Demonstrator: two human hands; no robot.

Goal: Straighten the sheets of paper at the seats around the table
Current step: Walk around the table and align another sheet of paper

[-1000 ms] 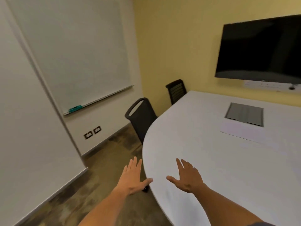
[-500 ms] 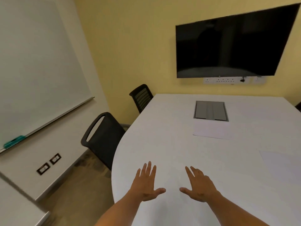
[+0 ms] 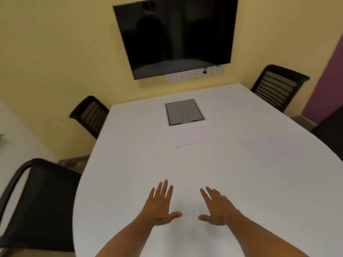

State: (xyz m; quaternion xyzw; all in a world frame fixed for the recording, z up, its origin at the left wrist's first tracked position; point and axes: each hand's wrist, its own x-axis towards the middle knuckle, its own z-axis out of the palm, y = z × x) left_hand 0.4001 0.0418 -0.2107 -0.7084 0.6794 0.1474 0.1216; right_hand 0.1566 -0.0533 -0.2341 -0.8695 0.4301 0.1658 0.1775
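On the table point(image 3: 130, 164), pale sheets point(image 3: 194, 136) barely show; hands point(image 3: 159, 206) empty

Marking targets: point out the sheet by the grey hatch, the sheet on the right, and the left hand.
sheet by the grey hatch point(image 3: 194, 136), head view, its middle
sheet on the right point(image 3: 274, 149), head view, its middle
left hand point(image 3: 159, 206), head view, back of hand

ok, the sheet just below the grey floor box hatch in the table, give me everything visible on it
The sheet of paper is a white, thin, blank-looking rectangle lying flat on the white table. Its far edge meets or runs close to the near edge of the grey hatch. It sits slightly rotated against the hatch, left corner nearer the camera. Neither hand touches it; both hover far nearer the camera. Blur hides any print.
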